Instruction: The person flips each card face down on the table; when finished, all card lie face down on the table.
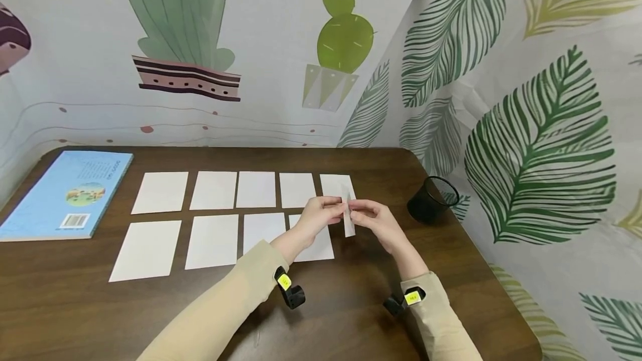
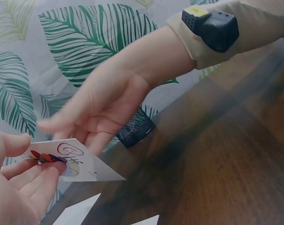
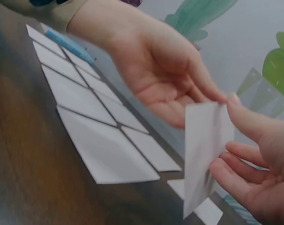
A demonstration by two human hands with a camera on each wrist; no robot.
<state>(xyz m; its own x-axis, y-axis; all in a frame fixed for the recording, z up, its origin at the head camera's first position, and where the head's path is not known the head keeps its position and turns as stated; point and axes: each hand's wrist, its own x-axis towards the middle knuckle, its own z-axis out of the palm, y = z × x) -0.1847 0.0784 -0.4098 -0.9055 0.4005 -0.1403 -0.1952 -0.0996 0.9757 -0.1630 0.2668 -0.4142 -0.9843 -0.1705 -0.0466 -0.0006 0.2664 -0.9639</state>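
A white paper card (image 1: 348,224) is held upright, nearly edge-on in the head view, between both hands above the table's right half. My left hand (image 1: 312,219) pinches it from the left, thumb and fingers at its edge. From the right, my right hand (image 1: 380,226) holds it with thumb and fingertips. One face of the card (image 2: 93,168) bears a coloured drawing or print in the left wrist view, partly covered by fingers. The other face (image 3: 200,150) looks plain white in the right wrist view. Below the hands lie several white cards (image 1: 258,189) in two rows.
A blue book (image 1: 65,194) lies at the table's left end. A black mesh pen holder (image 1: 428,205) stands near the right edge. The brown wooden table (image 1: 321,311) meets a wall covering (image 1: 281,54) printed with cacti and leaves.
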